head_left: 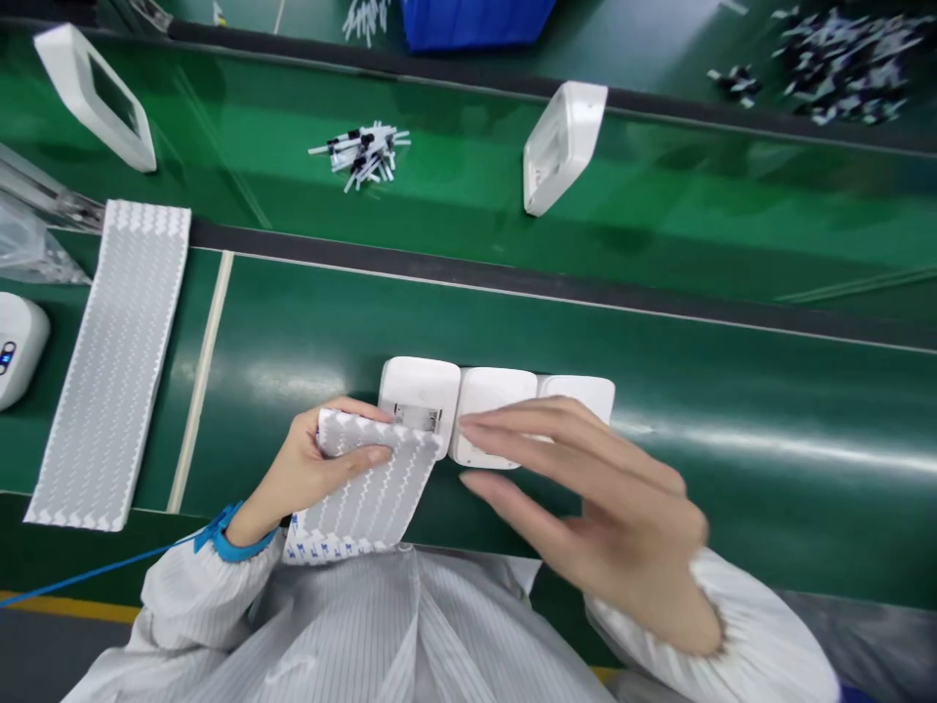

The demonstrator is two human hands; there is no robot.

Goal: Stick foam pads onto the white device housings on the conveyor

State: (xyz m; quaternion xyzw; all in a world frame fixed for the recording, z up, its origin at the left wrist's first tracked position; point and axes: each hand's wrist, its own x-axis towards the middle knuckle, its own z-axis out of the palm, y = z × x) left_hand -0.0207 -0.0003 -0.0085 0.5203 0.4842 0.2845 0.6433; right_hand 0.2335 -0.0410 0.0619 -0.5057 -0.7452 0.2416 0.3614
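Observation:
My left hand (314, 469) grips a sheet of grey labels (373, 478), thumb on top, and the sheet hangs toward my lap. Behind its upper edge sits a white square device (421, 381) with a small recess, partly covered by the sheet. Two more white devices stand beside it in a row, the middle one (498, 386) and the right one (586, 391). Over these two hovers my right hand (592, 508), its thumb and fingers apart, with nothing visible between them. The right hand partly hides both devices.
Another label sheet (109, 371) lies at the left, near a white device (19, 351) and a plastic bag (33, 244). Beyond the dark rail, a green belt (454, 156) carries two white housings (109, 107) (563, 146) and a pile of small parts (366, 154). A blue bin (475, 20) is farther back.

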